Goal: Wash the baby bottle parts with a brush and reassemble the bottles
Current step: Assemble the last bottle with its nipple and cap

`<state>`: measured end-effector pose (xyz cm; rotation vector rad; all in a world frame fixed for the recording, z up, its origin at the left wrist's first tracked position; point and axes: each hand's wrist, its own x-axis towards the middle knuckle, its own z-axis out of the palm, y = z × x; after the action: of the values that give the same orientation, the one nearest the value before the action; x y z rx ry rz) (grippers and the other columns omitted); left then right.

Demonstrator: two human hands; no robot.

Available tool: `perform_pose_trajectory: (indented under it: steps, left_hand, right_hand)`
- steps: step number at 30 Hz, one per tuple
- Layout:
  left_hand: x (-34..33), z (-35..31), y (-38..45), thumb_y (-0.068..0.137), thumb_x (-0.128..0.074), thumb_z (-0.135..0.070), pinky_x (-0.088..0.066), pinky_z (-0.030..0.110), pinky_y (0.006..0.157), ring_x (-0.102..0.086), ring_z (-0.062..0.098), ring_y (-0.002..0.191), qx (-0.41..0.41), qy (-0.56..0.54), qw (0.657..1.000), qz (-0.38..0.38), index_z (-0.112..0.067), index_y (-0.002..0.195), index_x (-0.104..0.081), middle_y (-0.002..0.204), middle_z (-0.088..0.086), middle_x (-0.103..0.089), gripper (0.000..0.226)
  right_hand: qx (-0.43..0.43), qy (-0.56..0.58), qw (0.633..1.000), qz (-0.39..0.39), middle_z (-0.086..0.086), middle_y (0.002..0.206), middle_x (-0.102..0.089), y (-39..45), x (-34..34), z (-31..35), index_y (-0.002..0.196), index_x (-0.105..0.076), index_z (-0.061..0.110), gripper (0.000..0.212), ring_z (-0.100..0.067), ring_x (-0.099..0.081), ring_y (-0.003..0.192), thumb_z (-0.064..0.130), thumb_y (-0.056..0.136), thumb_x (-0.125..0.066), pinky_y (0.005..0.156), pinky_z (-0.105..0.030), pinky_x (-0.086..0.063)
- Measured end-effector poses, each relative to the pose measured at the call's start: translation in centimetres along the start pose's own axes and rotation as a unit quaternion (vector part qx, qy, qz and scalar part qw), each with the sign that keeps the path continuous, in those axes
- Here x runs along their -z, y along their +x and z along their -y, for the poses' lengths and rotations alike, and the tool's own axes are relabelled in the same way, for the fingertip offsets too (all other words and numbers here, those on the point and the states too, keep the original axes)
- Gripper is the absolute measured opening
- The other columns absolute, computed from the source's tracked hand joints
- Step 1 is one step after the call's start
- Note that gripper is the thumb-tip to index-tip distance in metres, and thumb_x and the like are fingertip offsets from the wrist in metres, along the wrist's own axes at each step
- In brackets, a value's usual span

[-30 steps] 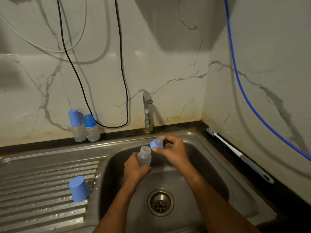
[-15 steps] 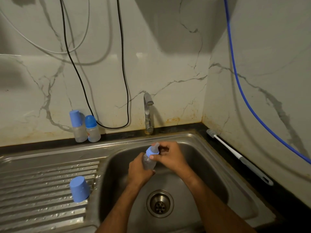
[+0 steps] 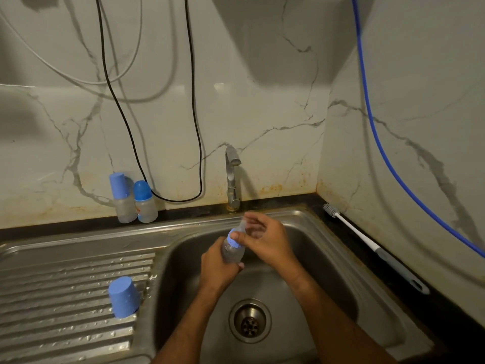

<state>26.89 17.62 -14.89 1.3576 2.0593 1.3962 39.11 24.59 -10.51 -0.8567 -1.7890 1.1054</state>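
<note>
I'm over the steel sink [image 3: 341, 248], both hands above the basin, drain below. My left hand [image 3: 219, 269] is wrapped firmly round the clear bottle [image 3: 232, 252], held upright; my right hand [image 3: 265, 239] has thumb and fingers pinched on the blue collar [image 3: 234, 240] with the teat poking up — I judge I'm screwing it on. Best to keep the bottle still and the ring level so the threads don't cross. The loose blue cap [image 3: 123, 296] waits on the near-left drainer — next, I'd guess
</note>
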Motion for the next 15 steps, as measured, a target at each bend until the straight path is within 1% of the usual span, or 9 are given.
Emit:
perform_pose_trajectory:
  steps: [1, 2, 3, 4, 7, 8, 10, 13, 15]
  left_hand:
    - [0.0, 0.0, 0.0, 0.070, -0.086, -0.007, -0.048, 0.016, 0.078, -0.063, 0.006, 0.096, -0.003, -0.002, 1.000, 0.002, -0.024, 0.118, -0.061, 0.103, -0.009, -0.066, 0.057]
    - [-0.1, 0.0, -0.1, 0.071, -0.085, -0.007, -0.051, 0.020, 0.080, -0.064, 0.008, 0.096, -0.004, -0.005, 1.000, 0.005, -0.023, 0.119, -0.061, 0.104, -0.006, -0.067, 0.056]
    - [-0.1, 0.0, -0.1, 0.071, -0.085, -0.006, -0.051, 0.021, 0.080, -0.064, 0.008, 0.096, -0.001, -0.006, 1.000, 0.011, -0.021, 0.120, -0.061, 0.106, -0.004, -0.068, 0.056]
    - [-0.1, 0.0, -0.2, 0.072, -0.084, -0.006, -0.051, 0.020, 0.078, -0.064, 0.008, 0.096, 0.003, -0.006, 1.000, 0.016, -0.021, 0.119, -0.061, 0.106, -0.003, -0.068, 0.054]
    - [-0.1, -0.2, -0.2, 0.073, -0.083, -0.007, -0.047, 0.017, 0.076, -0.061, 0.006, 0.095, 0.019, -0.008, 1.000, 0.020, -0.021, 0.117, -0.061, 0.104, -0.006, -0.065, 0.052]
    - [-0.1, -0.2, -0.2, 0.073, -0.083, -0.007, -0.048, 0.018, 0.078, -0.060, 0.006, 0.095, 0.021, -0.012, 1.000, 0.017, -0.023, 0.116, -0.060, 0.103, -0.008, -0.064, 0.052]
    - [0.0, -0.4, -0.3, 0.073, -0.083, -0.006, -0.050, 0.022, 0.082, -0.060, 0.005, 0.094, 0.023, -0.021, 0.999, 0.014, -0.027, 0.113, -0.059, 0.103, -0.010, -0.063, 0.051]
    - [0.0, -0.2, -0.3, 0.073, -0.083, -0.007, -0.056, 0.027, 0.083, -0.063, 0.006, 0.093, 0.014, -0.034, 0.999, 0.020, -0.027, 0.114, -0.060, 0.104, -0.006, -0.067, 0.051]
    - [-0.1, -0.1, -0.4, 0.073, -0.083, -0.009, -0.057, 0.027, 0.082, -0.065, 0.008, 0.093, 0.005, -0.030, 0.999, 0.025, -0.024, 0.115, -0.062, 0.103, -0.005, -0.069, 0.049]
  right_hand:
    - [0.003, 0.024, 0.999, 0.021, 0.001, 0.122, -0.068, 0.0, 0.1, 0.0, 0.131, -0.062, 0.016, 0.060, -0.013, -0.065, 0.113, 0.016, 0.077, -0.087, 0.090, -0.024, -0.058]
    - [0.010, 0.027, 0.999, 0.037, 0.000, 0.123, -0.068, -0.1, 0.2, 0.0, 0.131, -0.062, 0.016, 0.057, -0.014, -0.065, 0.115, 0.009, 0.079, -0.084, 0.093, -0.026, -0.058]
    - [0.014, 0.018, 0.999, 0.043, 0.001, 0.121, -0.069, -0.2, 0.1, -0.1, 0.129, -0.063, 0.016, 0.053, -0.014, -0.066, 0.114, 0.006, 0.081, -0.082, 0.093, -0.027, -0.058]
    - [0.014, 0.004, 0.999, 0.036, 0.003, 0.116, -0.070, -0.3, -0.2, -0.3, 0.126, -0.065, 0.017, 0.048, -0.013, -0.067, 0.111, 0.008, 0.081, -0.082, 0.091, -0.025, -0.058]
    - [0.019, -0.056, 0.998, -0.006, 0.006, 0.102, -0.072, -0.5, -1.0, -0.4, 0.113, -0.069, 0.019, 0.040, -0.006, -0.069, 0.095, 0.023, 0.077, -0.087, 0.080, -0.017, -0.057]
    - [0.021, -0.067, 0.997, -0.012, 0.006, 0.101, -0.072, -0.4, -1.1, -0.4, 0.112, -0.069, 0.018, 0.041, -0.005, -0.068, 0.094, 0.027, 0.076, -0.088, 0.080, -0.017, -0.057]
    - [0.018, -0.060, 0.998, -0.006, 0.005, 0.107, -0.073, -0.2, -0.8, -0.5, 0.117, -0.069, 0.018, 0.048, -0.006, -0.068, 0.098, 0.029, 0.075, -0.088, 0.084, -0.020, -0.058]
    - [0.013, 0.013, 0.999, 0.040, 0.003, 0.123, -0.069, -0.1, -0.1, -0.7, 0.131, -0.063, 0.018, 0.059, -0.010, -0.067, 0.111, 0.014, 0.077, -0.087, 0.093, -0.030, -0.059]
    - [0.025, -0.001, 0.999, 0.048, 0.003, 0.122, -0.069, -0.3, -0.1, -0.6, 0.130, -0.064, 0.016, 0.054, -0.010, -0.066, 0.112, 0.005, 0.080, -0.082, 0.097, -0.033, -0.057]
